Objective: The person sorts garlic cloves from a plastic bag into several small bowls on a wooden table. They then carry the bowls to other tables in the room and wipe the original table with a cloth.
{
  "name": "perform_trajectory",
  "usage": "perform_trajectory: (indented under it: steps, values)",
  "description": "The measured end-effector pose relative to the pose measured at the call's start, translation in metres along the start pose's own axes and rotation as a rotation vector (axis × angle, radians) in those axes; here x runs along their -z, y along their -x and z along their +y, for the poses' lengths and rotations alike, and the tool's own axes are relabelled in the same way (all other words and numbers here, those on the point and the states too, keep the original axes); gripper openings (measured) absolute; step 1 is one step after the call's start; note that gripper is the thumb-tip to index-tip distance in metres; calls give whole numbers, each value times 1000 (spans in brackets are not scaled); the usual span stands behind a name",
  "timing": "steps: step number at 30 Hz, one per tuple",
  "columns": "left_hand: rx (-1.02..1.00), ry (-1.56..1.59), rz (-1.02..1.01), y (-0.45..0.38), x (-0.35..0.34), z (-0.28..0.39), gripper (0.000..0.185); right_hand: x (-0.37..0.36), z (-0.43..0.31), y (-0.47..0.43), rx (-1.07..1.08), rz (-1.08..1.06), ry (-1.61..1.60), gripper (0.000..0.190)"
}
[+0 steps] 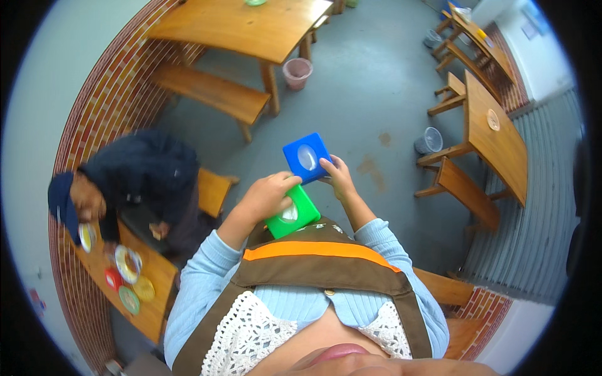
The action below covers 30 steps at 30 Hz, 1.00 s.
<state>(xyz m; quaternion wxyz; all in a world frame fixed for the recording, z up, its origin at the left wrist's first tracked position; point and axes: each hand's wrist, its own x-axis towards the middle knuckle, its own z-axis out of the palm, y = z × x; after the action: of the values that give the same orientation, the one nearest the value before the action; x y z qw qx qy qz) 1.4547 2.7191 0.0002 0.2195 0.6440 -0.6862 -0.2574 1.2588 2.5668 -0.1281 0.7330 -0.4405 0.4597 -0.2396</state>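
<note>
My left hand [272,195] grips a green plastic tissue box [301,214] close to the brown apron [301,277], its fingers over the box's edge and oval opening. White tissue shows inside. Just beyond it, my right hand [339,177] holds a blue plastic tissue box [298,150] from its right side, thumb on top. White tissue shows in the blue box's oval opening too. The two boxes are close together, and my left fingertips are near the blue box's lower corner. The fingers beneath the blue box are mostly hidden.
At left, a person [141,174] leans over a wooden table [160,301] bearing bowls, a red box [113,279] and round coasters. Ahead stand another wooden table [230,33], a bench [211,94] and a pink bin [297,74]. Wooden tables [498,145], benches and bins line the right side.
</note>
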Motion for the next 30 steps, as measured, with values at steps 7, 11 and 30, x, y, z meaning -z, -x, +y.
perform_trajectory:
  steps: [7,11,30]
  values:
    - [-51,-6,-48,-119,49,-51,44,117,-29,-69,-9,278,-232,80]
    - [-54,-9,-38,-187,68,-88,44,148,-29,-117,-78,351,-378,70]
    - [622,128,280,-461,161,-135,46,99,-316,-618,-230,-161,-52,100]
